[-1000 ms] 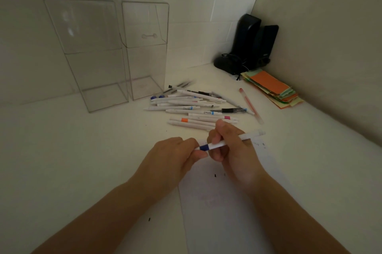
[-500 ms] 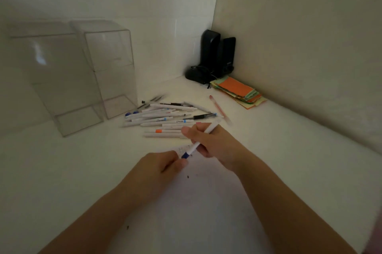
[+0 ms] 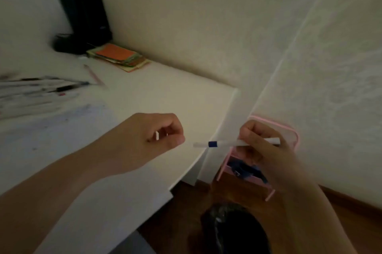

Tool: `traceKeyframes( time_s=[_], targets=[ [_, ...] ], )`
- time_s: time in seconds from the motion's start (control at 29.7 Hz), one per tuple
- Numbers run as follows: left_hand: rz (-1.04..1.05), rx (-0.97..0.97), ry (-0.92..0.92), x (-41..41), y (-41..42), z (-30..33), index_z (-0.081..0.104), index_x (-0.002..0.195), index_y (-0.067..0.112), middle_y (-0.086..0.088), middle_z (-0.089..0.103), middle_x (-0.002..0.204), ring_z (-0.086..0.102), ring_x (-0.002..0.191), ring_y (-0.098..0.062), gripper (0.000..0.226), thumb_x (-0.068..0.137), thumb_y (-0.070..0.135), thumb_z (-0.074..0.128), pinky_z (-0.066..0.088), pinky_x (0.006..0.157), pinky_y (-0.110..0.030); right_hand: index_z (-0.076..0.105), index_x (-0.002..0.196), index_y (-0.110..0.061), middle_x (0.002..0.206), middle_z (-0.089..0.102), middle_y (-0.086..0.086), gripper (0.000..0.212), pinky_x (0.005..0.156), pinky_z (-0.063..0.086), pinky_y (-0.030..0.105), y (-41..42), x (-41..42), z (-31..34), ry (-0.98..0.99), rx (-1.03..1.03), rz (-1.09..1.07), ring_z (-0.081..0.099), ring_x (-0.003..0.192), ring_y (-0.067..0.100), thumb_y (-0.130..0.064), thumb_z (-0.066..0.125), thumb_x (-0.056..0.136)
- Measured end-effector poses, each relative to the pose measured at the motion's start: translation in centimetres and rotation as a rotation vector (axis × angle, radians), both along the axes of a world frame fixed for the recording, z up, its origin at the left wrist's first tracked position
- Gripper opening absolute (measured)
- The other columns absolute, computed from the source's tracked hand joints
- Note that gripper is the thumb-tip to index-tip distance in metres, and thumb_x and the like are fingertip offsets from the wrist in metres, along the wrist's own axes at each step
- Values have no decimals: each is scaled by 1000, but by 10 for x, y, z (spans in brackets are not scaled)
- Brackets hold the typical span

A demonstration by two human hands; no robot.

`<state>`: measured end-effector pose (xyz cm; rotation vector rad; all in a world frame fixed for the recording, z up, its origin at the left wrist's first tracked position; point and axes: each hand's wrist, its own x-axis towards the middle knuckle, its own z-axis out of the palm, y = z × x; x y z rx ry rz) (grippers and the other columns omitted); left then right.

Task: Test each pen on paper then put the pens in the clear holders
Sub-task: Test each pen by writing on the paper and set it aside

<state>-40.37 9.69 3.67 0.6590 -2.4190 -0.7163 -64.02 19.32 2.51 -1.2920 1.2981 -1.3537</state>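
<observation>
My right hand (image 3: 260,150) grips a white pen with a blue band (image 3: 223,143) and holds it level, out past the white table's right edge (image 3: 219,135). My left hand (image 3: 153,140) is over the table, a short gap left of the pen's tip. Its fingers are curled round a small white piece (image 3: 157,135) that looks like the pen's cap. The pile of loose pens (image 3: 41,90) lies blurred at the far left, with the marked sheet of paper (image 3: 51,129) in front of it. The clear holders are out of view.
A pink pen (image 3: 94,75) lies apart from the pile. Coloured paper notes (image 3: 117,57) and black speakers (image 3: 86,19) sit in the back corner. On the floor beside the table stand a pink bin (image 3: 289,131) and a dark bag (image 3: 233,231).
My view has swung right, away from the holders. My right hand carried the pen from over the paper to beyond the table's edge. My left hand let go of the pen's end.
</observation>
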Motion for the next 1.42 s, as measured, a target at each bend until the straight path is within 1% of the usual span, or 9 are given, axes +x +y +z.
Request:
traceKeyframes(
  time_s=[0.13,0.27,0.4,0.54,0.67,0.78,1.08,1.25,1.42],
  targets=[
    [-243,-49,-113,-67,20,-23,54,77,34,15,59,75,53,73,-2,23,80,51,39,42,61,-13,59,63,-13,51,52,5,24,45,35,17,76,-63,-47,61,180,-247,44,45,11,-31,60,78],
    [-365,-287,-277,-109,30,-54,45,82,39,20,48,76,46,72,5,28,78,59,25,38,64,-14,62,73,-6,55,60,-1,23,53,41,18,121,-105,-115,275,488,-294,53,50,7,-25,61,86],
    [-432,-187,-366,-139,38,-73,45,90,43,24,47,82,46,83,6,9,86,51,45,38,71,-12,64,83,-21,68,68,0,11,60,50,22,137,-141,-159,374,692,-309,60,55,5,-31,62,86],
    [-473,-92,-367,-150,39,-77,39,86,56,27,50,89,48,89,6,10,81,56,48,41,72,-14,61,103,-28,95,68,-8,26,71,56,23,133,-158,-168,540,678,-366,65,73,2,-40,64,81],
    [-444,-82,-300,-145,27,-53,45,91,55,32,53,95,54,83,6,30,70,74,37,46,70,-17,58,101,-37,92,63,-12,18,75,51,21,100,-143,-128,594,477,-321,60,81,0,-41,60,83],
    [-336,-122,-171,-114,9,-23,51,96,49,27,59,90,59,76,6,35,77,74,35,43,69,-11,61,97,-38,83,65,-9,16,64,45,13,62,-115,-85,592,273,-254,59,72,0,-36,65,81],
    [377,-90,-179,98,-22,5,55,97,45,20,63,92,61,80,-1,35,70,66,49,45,71,-12,64,95,-35,82,67,-8,18,68,51,25,-69,44,8,590,-120,357,60,70,8,-34,70,77],
    [640,42,-140,190,-14,-15,58,95,38,17,65,88,61,79,-7,27,72,52,53,48,72,-18,61,98,-38,85,65,-12,20,67,49,19,-140,150,10,754,-153,623,59,74,3,-42,65,79],
    [763,109,-92,239,-30,-41,60,85,37,25,62,90,59,82,-1,12,79,28,66,44,74,-14,60,104,-35,90,59,-14,24,71,47,18,-198,236,-7,927,-178,668,57,77,3,-39,64,82]
  ],
)
